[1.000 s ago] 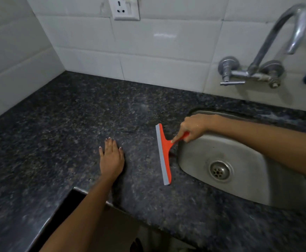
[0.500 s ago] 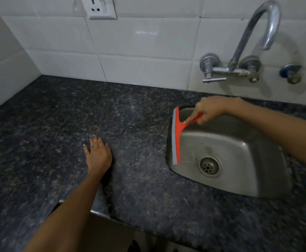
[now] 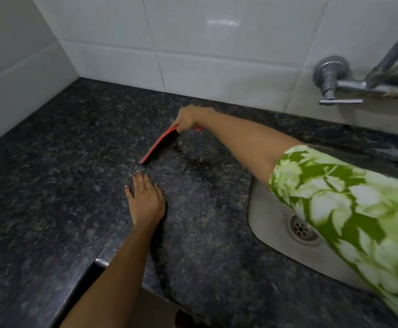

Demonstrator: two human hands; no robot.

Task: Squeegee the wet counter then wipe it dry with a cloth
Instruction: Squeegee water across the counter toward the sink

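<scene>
My right hand [image 3: 188,120] grips the handle of an orange-red squeegee [image 3: 159,144] far back on the dark speckled granite counter [image 3: 58,176], near the tiled wall. The blade slants down to the left, its lower end at the counter surface. A darker wet patch [image 3: 198,162] lies just right of the blade. My left hand [image 3: 144,201] rests flat on the counter, fingers spread, a short way in front of the squeegee's lower tip. No cloth is in view.
A steel sink [image 3: 271,216] with a round drain [image 3: 302,229] sits at the right, partly covered by my green floral sleeve [image 3: 349,209]. A chrome wall tap [image 3: 340,87] hangs above it. White tiled walls [image 3: 217,55] close the back and left. The counter's front edge [image 3: 98,261] runs near my left forearm.
My right hand carried the squeegee from the sink's left rim back out to the far middle of the counter. The view swung left and closer. My left hand stayed flat.
</scene>
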